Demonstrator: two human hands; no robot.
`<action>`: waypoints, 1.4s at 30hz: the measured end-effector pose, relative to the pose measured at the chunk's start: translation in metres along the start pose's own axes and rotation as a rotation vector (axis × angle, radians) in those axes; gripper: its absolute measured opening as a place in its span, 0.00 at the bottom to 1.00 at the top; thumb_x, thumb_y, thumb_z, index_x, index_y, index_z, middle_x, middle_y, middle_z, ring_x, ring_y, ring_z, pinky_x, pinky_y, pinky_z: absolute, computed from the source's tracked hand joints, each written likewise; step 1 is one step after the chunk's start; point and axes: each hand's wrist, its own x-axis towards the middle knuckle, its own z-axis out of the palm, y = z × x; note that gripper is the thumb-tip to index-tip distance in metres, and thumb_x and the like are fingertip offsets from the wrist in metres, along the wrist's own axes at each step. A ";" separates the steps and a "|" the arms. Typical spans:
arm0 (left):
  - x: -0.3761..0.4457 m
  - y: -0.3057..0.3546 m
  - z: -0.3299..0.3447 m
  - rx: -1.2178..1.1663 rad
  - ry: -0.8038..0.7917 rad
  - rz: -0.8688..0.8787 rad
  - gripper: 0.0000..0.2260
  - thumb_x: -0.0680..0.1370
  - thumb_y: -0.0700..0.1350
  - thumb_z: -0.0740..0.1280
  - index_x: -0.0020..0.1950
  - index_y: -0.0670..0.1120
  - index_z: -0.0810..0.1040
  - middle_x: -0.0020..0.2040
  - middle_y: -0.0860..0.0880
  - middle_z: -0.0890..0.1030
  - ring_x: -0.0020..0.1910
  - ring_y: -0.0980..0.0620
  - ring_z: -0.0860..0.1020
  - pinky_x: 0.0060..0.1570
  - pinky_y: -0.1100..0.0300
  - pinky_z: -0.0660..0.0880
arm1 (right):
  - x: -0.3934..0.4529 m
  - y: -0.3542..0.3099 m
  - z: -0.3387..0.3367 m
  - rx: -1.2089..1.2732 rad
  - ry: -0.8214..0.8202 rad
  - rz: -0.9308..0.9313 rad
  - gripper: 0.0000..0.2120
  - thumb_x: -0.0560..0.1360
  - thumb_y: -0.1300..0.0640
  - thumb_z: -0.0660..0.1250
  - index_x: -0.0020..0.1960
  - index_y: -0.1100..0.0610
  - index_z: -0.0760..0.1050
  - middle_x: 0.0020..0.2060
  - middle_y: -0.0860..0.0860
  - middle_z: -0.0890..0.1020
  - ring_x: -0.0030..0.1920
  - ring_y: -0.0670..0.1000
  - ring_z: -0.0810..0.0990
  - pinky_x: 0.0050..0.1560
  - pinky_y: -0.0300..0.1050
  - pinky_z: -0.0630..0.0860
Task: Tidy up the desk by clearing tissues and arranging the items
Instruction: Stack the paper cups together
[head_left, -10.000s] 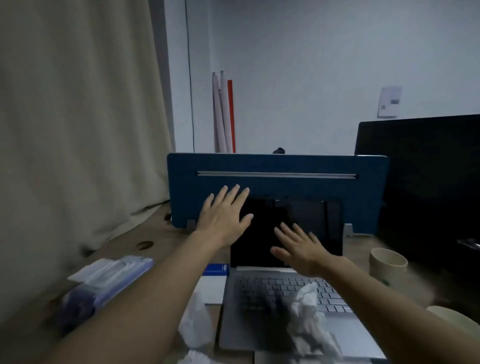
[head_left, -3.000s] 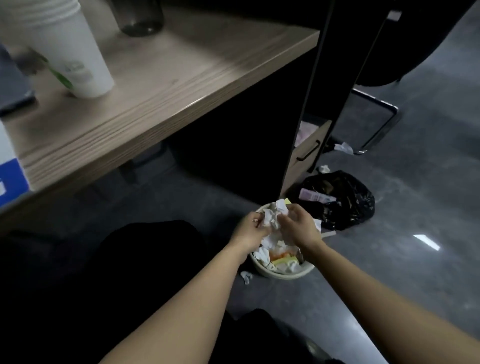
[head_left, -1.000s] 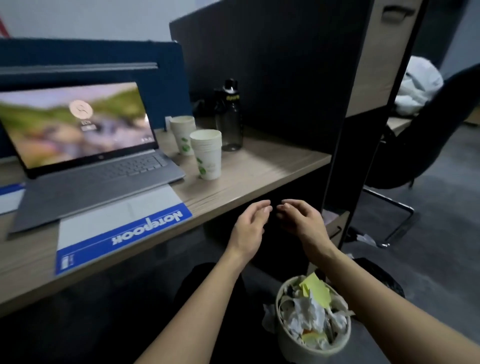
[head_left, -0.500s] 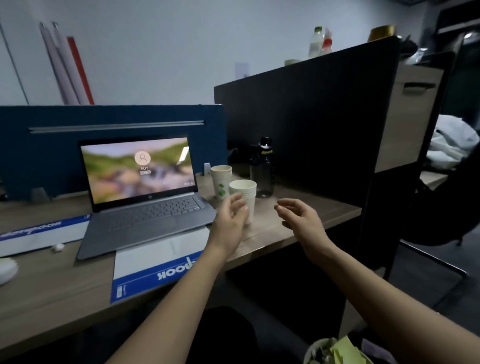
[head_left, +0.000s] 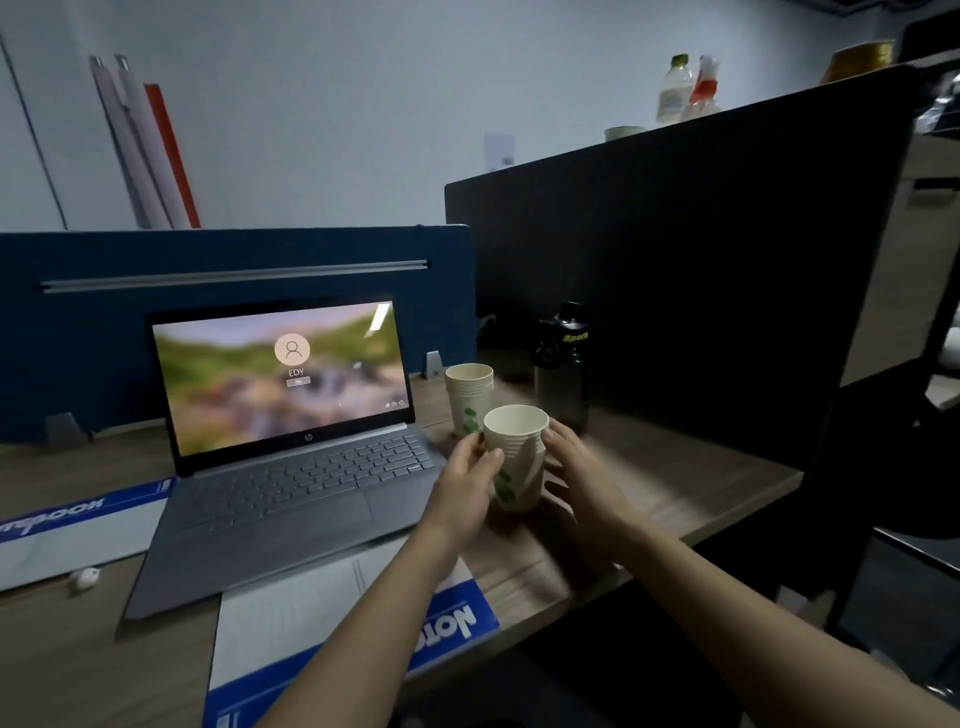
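A stack of white paper cups with green leaf prints (head_left: 521, 464) stands on the wooden desk (head_left: 654, 483), right of the laptop. My left hand (head_left: 462, 501) grips its left side near the rim. On the other side, my right hand (head_left: 584, 478) curves around the stack with fingers spread; it is blurred. A second stack of paper cups (head_left: 469, 395) stands just behind, apart from both hands. No tissues show on the desk.
An open grey laptop (head_left: 291, 467) shows a login screen. A blue-edged white notebook (head_left: 311, 613) lies before it, another notebook (head_left: 62, 535) at left with a small white object (head_left: 85, 578). A dark bottle (head_left: 563, 374) stands behind the cups. Blue partition (head_left: 78, 332) and dark partition (head_left: 675, 286) wall the desk.
Seconds ago both hands dropped tissues into the floor bin. They have since risen to the desk, and in the last half second closed in on the near cup stack.
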 end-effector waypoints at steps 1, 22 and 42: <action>0.004 -0.001 0.001 -0.028 -0.019 0.007 0.17 0.80 0.52 0.61 0.70 0.58 0.69 0.64 0.55 0.77 0.63 0.54 0.74 0.59 0.54 0.72 | 0.004 0.000 0.007 0.009 -0.015 -0.003 0.15 0.80 0.45 0.59 0.66 0.42 0.71 0.63 0.48 0.77 0.63 0.52 0.75 0.57 0.49 0.75; 0.133 0.086 -0.057 -0.152 -0.159 0.169 0.25 0.82 0.60 0.45 0.76 0.53 0.61 0.72 0.53 0.69 0.65 0.56 0.71 0.63 0.57 0.66 | 0.146 -0.089 0.038 0.046 -0.092 -0.230 0.26 0.81 0.36 0.42 0.67 0.42 0.71 0.65 0.49 0.78 0.65 0.50 0.77 0.69 0.53 0.69; 0.165 0.031 -0.074 0.038 -0.040 -0.005 0.29 0.81 0.61 0.45 0.78 0.46 0.57 0.77 0.50 0.62 0.76 0.49 0.59 0.74 0.48 0.53 | 0.185 -0.011 0.029 -0.136 0.019 -0.171 0.25 0.81 0.40 0.49 0.76 0.45 0.61 0.75 0.44 0.64 0.72 0.41 0.63 0.67 0.40 0.56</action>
